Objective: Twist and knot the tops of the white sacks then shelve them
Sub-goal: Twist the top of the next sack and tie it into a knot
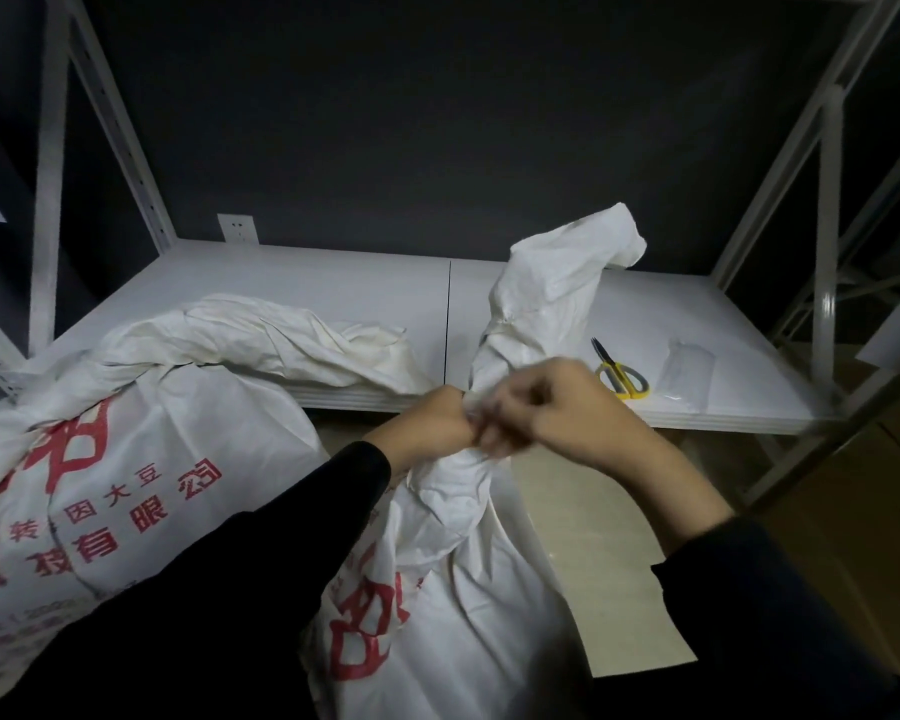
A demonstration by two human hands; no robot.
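Black long sleeves, bare hands
Plain left sleeve point(240, 579) and right sleeve point(780, 615) end at the wrists; left hand point(427, 423), right hand point(557, 402) uncovered.

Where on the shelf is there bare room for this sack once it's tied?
Bare shelf runs along the back left, behind the left sack's draped top. The right front is crowded: scissors, a clear packet, the held sack's neck.

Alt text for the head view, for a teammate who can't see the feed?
The left hand and right hand grip the twisted neck of a white woven sack with red print, its loose top standing above them. A second white printed sack lies left, its top draped onto the white metal shelf, where yellow-handled scissors and a clear plastic bag lie.
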